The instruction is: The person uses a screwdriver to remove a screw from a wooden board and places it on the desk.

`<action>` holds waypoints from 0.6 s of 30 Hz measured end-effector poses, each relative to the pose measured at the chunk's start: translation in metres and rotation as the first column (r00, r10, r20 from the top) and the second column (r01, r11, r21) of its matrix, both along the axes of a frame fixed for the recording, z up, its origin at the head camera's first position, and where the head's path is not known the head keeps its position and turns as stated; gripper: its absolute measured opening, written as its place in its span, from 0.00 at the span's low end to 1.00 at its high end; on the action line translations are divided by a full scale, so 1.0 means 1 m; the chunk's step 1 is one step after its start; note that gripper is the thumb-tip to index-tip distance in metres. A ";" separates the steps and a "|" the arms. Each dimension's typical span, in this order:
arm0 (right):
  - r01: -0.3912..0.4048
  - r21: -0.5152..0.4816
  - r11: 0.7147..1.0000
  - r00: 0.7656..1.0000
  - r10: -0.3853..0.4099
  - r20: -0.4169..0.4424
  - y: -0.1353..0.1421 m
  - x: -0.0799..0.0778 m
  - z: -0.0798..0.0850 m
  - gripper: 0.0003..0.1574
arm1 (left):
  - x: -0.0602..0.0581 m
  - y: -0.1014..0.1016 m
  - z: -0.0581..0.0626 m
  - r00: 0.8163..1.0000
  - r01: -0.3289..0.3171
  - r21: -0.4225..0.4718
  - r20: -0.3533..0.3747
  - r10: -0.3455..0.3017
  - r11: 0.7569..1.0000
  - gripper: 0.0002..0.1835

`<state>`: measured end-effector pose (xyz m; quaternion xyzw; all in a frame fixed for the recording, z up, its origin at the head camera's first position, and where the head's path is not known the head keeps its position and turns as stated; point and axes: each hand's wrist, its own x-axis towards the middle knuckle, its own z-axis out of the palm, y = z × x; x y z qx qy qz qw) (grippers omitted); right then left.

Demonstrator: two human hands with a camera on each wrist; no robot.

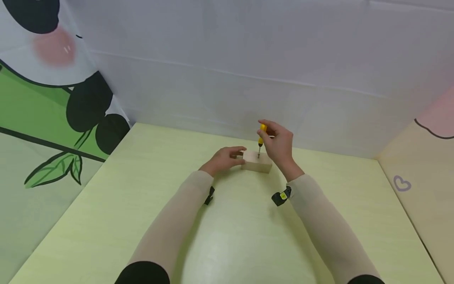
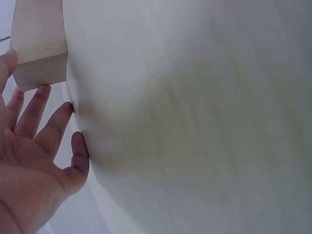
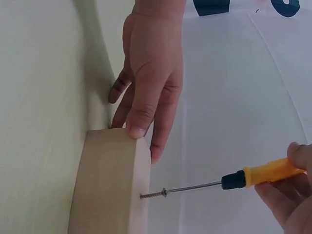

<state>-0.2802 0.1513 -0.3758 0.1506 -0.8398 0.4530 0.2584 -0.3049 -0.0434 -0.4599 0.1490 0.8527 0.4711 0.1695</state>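
A pale wooden block [image 1: 256, 162] rests on the table. A screw [image 3: 153, 194] stands part-way out of its top face. My right hand [image 1: 280, 144] grips the yellow handle of a screwdriver [image 3: 272, 173] between thumb and fingers. The screwdriver's thin metal shaft meets the screw head. At the block's left end, my left hand [image 1: 224, 159] holds it with the thumb at the near corner and the first fingers at the far edge. In the left wrist view, the left hand's other fingers [image 2: 80, 151] spread below, apart from the block.
The light yellow-green table [image 1: 234, 228] spreads around the block toward the person. Behind it rises a white sheet wall [image 1: 227, 94], close to the right hand. A printed cartoon panel [image 1: 53, 114] stands at the left, and another panel [image 1: 422, 189] at the right.
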 end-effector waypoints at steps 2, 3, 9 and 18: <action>-0.027 0.005 1.000 0.999 0.027 0.018 0.001 -0.002 0.001 0.16 | -0.001 0.000 0.000 1.000 -0.003 0.003 0.003 0.003 1.000 0.29; -0.041 0.009 0.999 0.999 0.040 0.033 0.001 -0.003 0.002 0.16 | -0.002 0.000 -0.001 1.000 -0.004 0.004 0.002 0.004 1.000 0.29; -0.152 -0.086 0.985 0.977 0.163 0.137 0.008 -0.009 -0.002 0.16 | -0.006 0.001 -0.004 1.000 -0.010 0.000 -0.002 0.010 1.000 0.30; -0.247 -0.148 0.958 0.942 0.273 0.196 0.015 -0.019 0.001 0.10 | -0.010 0.002 -0.005 1.000 -0.014 0.001 -0.014 0.014 1.000 0.29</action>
